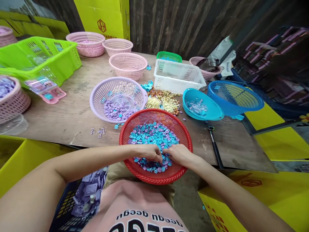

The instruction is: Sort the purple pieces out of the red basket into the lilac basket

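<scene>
A red basket [185, 137] sits in front of my body, filled with small blue and purple plastic pieces [152, 133]. Both hands reach into it. My left hand [151, 152] has its fingers curled down and pinched at the pieces; what lies between the fingertips is hidden. Close beside it, my right hand [180, 154] also has bent fingers pressed together among the pieces, and I cannot make out what they hold. Behind the red basket, to the left, stands a lilac basket [95, 96] with purple pieces and a few blue ones in it.
Beyond lie yellow lattice-like pieces [170, 103], a white basket [178, 85] and a pink basket [127, 64]. To the right are a turquoise colander [214, 111] with clear pieces, a blue basket [236, 106] and a hammer [215, 148]. A lime-green crate [65, 69] stands left.
</scene>
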`<state>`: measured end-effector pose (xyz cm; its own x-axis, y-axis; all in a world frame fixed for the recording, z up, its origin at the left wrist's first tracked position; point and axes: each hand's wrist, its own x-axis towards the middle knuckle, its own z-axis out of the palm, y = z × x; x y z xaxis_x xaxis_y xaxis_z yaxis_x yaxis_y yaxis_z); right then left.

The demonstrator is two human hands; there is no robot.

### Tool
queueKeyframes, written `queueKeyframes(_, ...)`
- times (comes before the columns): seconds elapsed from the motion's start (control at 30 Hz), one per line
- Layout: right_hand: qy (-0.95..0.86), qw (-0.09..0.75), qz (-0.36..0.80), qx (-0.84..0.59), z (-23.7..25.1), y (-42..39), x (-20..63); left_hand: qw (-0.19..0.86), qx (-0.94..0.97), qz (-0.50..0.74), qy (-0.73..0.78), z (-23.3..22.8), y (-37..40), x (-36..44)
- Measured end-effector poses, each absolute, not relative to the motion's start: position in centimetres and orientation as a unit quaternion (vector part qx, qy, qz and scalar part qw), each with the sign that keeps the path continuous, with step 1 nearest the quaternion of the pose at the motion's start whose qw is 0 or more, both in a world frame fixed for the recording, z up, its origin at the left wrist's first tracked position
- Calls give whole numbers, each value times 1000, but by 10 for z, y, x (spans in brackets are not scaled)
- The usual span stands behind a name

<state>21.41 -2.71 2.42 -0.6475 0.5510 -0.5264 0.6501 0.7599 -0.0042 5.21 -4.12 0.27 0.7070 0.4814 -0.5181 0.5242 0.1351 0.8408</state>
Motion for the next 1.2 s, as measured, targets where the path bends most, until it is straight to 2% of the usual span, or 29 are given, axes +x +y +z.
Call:
queueKeyframes(0.13,905,245,-99,333,17,-27,214,390,838,-44,380,1,-54,61)
queueKeyframes(0.27,893,189,-178,368,16,-22,220,252,885,-88,381,1,-61,72)
queueKeyframes(0.4,826,44,-402,393,27,-11,230,220,899,-101,364,-1,-57,81)
queueKeyframes(0.53,647,-75,-642,404,36,-2,239,248,886,-100,379,-1,-56,87)
queueKeyframes(0.6,591,-118,-679,419,36,1,242,256,882,-94,385,-1,-56,90)
queueKeyframes(0.73,581,-147,-660,453,33,4,243,275,868,-88,405,0,-54,91)
queueKeyframes(0.8,600,-140,-652,442,31,3,243,342,844,-72,407,2,-49,85)
queueKeyframes(0.87,637,-111,-635,423,31,0,241,454,799,-43,392,5,-44,74)
queueKeyframes(0.93,709,-40,-586,390,33,-5,238,590,717,-17,370,8,-39,61)
queueKeyframes(1.03,824,118,-457,312,35,-15,232,755,555,-2,349,10,-35,43)
queueKeyframes(1.1,863,200,-369,283,35,-20,228,808,480,-4,341,12,-35,36)
queueKeyframes(1.2,883,254,-283,275,33,-24,221,829,458,-14,320,14,-37,34)
